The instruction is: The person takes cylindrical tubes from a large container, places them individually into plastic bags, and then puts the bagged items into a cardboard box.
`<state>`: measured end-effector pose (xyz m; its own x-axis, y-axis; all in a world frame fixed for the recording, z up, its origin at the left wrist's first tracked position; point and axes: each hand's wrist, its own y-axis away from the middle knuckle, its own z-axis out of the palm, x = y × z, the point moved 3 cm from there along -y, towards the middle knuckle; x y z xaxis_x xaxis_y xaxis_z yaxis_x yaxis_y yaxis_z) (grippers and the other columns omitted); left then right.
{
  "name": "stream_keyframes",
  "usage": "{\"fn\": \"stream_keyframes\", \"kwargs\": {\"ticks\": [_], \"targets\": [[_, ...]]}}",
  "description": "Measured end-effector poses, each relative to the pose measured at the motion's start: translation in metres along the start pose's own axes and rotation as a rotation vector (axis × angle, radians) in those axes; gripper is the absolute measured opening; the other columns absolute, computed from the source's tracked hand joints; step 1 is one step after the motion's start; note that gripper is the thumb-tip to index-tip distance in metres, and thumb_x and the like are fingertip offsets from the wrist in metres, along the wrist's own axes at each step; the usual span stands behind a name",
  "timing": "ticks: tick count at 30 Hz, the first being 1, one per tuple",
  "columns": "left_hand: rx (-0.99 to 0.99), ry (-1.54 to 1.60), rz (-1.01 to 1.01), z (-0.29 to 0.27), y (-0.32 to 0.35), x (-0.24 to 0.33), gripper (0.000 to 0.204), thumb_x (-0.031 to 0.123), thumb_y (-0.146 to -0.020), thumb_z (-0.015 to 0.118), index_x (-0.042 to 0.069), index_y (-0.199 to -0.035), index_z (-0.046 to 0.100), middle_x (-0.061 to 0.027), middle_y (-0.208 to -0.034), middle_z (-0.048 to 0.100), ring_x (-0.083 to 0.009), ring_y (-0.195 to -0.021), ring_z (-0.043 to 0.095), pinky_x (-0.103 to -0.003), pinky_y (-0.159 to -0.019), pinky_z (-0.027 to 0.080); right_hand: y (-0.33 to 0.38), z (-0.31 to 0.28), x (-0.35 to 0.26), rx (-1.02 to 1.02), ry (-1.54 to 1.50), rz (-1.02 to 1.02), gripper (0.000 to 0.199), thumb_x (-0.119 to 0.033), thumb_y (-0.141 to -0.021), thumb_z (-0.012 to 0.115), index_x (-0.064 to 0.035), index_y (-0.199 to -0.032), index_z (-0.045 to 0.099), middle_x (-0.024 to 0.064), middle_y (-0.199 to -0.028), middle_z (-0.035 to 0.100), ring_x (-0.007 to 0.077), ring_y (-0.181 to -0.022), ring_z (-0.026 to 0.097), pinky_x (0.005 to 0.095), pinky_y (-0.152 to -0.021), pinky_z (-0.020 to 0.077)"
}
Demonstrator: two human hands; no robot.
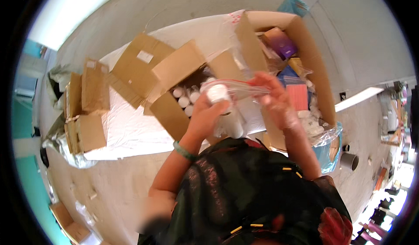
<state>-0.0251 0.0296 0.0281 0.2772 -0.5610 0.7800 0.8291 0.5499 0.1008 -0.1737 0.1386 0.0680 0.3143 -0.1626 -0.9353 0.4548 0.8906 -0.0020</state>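
Note:
My left hand (205, 116) is closed around a white capped bottle (232, 123), its cap end tilted up and away from my body. A clear zip-lock bag (239, 87) with a red strip along its mouth stretches from the bottle's cap across to my right hand (277, 101). The fingers of that hand pinch the bag's right end and are slightly blurred. Whether the bottle is inside the bag or behind it, I cannot tell. Just beyond my left hand, an open cardboard box (168, 114) holds several white-capped bottles (183, 101).
A white-covered table (126, 133) carries the boxes. To the right, a tall open carton (321, 87) holds mixed packages, including a purple box (280, 43). Opened cardboard boxes (94, 87) stand at the left. A grey bin (349, 161) lies on the floor at right.

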Motion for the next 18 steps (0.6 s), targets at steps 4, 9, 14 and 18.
{"fn": "stream_keyframes", "kwargs": {"ticks": [4,9,14,18], "targets": [[0.113,-0.006,0.044,-0.004,0.003,0.003,0.045,0.013,-0.082,0.062,0.0,-0.123,0.047,-0.0115,-0.109,0.06,-0.0235,-0.1,0.059,-0.037,-0.089,0.046,0.008,0.006,0.028,-0.199,0.203,0.178,0.025,-0.016,-0.091,0.056,-0.0012,-0.112,0.059,0.006,-0.109,0.06,0.0119,-0.103,0.053,0.0271,-0.092,0.0402],[0.016,0.008,-0.055,-0.005,0.002,0.015,0.041,0.005,-0.085,0.058,0.001,-0.123,0.046,-0.0115,-0.115,0.057,-0.0221,-0.105,0.057,-0.035,-0.09,0.045,0.007,-0.002,0.042,-0.077,0.24,0.271,0.025,-0.019,-0.094,0.052,-0.0002,-0.109,0.06,0.0028,-0.1,0.061,0.0087,-0.096,0.055,0.0239,-0.088,0.0419],[0.029,-0.047,0.067,-0.008,-0.004,0.022,0.039,0.013,-0.089,0.056,0.0,-0.124,0.046,-0.0129,-0.117,0.056,-0.022,-0.105,0.056,-0.037,-0.093,0.043,0.006,0.0,0.029,-0.073,0.109,0.149,0.028,-0.021,-0.092,0.056,-0.0004,-0.111,0.057,0.0027,-0.098,0.061,0.0091,-0.094,0.054,0.0251,-0.087,0.0421],[0.099,0.013,0.15,-0.01,-0.007,0.033,0.037,0.021,-0.09,0.056,0.001,-0.12,0.048,-0.0116,-0.114,0.057,-0.0208,-0.107,0.054,-0.038,-0.095,0.042,0.017,-0.002,0.031,-0.022,0.24,0.209,0.03,-0.021,-0.089,0.06,-0.0008,-0.11,0.057,0.0035,-0.1,0.06,0.01,-0.094,0.054,0.0258,-0.087,0.0423]]}}
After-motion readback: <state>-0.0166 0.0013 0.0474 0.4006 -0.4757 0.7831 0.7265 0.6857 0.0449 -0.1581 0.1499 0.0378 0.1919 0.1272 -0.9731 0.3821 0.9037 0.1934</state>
